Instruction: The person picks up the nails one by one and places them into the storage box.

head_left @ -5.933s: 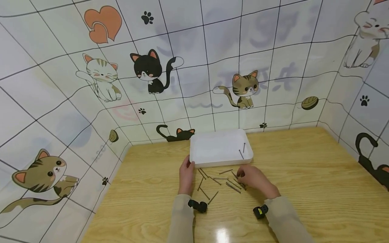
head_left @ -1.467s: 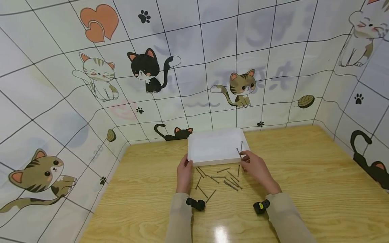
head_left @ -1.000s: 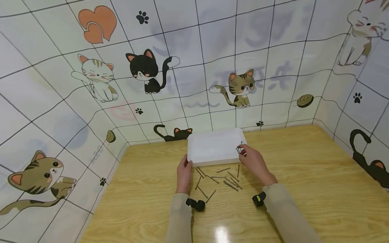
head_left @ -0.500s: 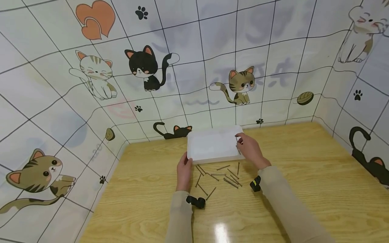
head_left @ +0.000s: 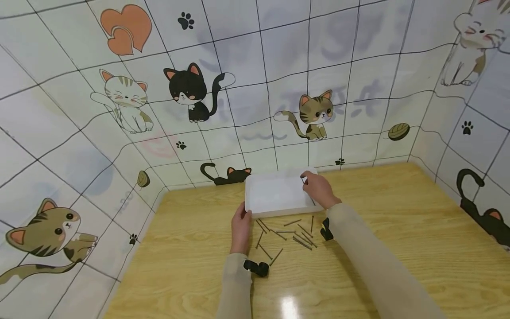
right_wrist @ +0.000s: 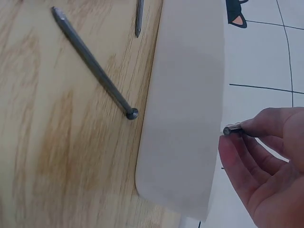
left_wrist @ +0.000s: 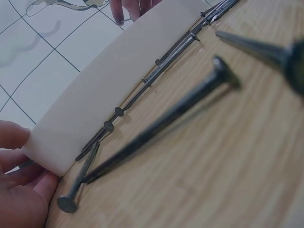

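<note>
My left hand [head_left: 241,228] holds the front left corner of a white tray [head_left: 279,212], its fingers bent around the corner in the left wrist view. Over the tray's right side, my right hand [head_left: 320,189] pinches a nail [right_wrist: 232,129] between thumb and fingertips; the nail's round head shows in the right wrist view. Inside the tray, part of another nail [head_left: 313,202] shows below the right hand, which hides much of that end. Several loose nails [head_left: 286,231] lie scattered on the table in front of the tray, one nail [left_wrist: 161,123] large in the left wrist view.
The wood-grain table [head_left: 191,248] meets a cat-print wall covering [head_left: 263,106] just behind the tray and at both sides. A black wrist camera [head_left: 256,268] sits on the left wrist, another wrist camera [head_left: 327,229] on the right.
My right hand went from the nails on the table up to the tray's right end, then left and farther back over it with a nail pinched. The left hand stays at the corner.
</note>
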Demonstrator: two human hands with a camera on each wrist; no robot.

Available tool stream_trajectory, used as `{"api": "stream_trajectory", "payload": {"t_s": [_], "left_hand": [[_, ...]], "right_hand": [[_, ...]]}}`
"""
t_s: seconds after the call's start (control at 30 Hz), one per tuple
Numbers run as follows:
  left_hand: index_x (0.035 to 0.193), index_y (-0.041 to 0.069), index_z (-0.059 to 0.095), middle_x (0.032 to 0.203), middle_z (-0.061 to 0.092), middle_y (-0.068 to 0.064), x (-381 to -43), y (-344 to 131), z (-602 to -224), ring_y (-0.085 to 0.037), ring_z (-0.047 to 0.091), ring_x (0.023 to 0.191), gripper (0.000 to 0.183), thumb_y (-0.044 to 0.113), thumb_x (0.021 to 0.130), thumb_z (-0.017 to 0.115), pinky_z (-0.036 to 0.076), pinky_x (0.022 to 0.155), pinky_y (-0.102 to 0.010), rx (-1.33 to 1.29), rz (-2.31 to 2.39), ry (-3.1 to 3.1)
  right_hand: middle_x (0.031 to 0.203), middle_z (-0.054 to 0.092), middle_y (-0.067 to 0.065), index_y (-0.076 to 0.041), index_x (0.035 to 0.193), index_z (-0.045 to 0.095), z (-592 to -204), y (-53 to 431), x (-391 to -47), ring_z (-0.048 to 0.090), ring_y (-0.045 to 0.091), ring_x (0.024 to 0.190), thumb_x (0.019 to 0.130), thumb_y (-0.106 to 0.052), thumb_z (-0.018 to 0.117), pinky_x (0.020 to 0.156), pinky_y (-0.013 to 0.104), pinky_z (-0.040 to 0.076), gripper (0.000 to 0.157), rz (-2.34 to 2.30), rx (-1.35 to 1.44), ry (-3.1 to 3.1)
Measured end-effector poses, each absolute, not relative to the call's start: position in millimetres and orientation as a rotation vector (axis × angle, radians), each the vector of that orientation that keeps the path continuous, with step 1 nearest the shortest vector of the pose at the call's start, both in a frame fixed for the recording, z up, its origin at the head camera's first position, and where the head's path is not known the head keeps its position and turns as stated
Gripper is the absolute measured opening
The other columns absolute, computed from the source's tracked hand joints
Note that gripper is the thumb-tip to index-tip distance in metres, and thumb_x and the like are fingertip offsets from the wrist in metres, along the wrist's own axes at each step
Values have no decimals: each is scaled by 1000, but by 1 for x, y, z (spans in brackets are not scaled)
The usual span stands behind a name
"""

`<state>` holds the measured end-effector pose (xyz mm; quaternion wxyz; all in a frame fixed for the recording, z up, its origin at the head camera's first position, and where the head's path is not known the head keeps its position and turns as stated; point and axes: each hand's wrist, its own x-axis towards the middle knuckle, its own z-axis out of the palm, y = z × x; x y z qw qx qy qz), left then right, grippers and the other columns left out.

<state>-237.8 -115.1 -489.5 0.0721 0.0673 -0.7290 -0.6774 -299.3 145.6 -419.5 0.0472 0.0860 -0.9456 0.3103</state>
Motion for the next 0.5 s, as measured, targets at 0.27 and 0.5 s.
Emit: {"api": "stream_trajectory", "payload": {"t_s": [0.27, 0.5], "left_hand": [[136, 9, 37, 137, 38, -6, -237, -115, -488, -18, 31, 126, 45, 19, 93, 46, 27, 101, -38, 171, -2037, -2170], [137, 12, 37, 138, 38, -4, -237, -116, -490, -17, 31, 126, 45, 21, 93, 47, 27, 102, -37, 183, -2047, -2180]], "right_hand": [[90, 61, 13, 0, 120, 50, -418, 136, -309, 55, 22, 68, 85, -4, 51, 56, 33, 44, 35, 945, 279, -2935], [93, 63, 18, 8, 120, 49, -425, 136, -316, 59, 21, 69, 85, 0, 49, 64, 37, 49, 36, 922, 267, -2975]]}}
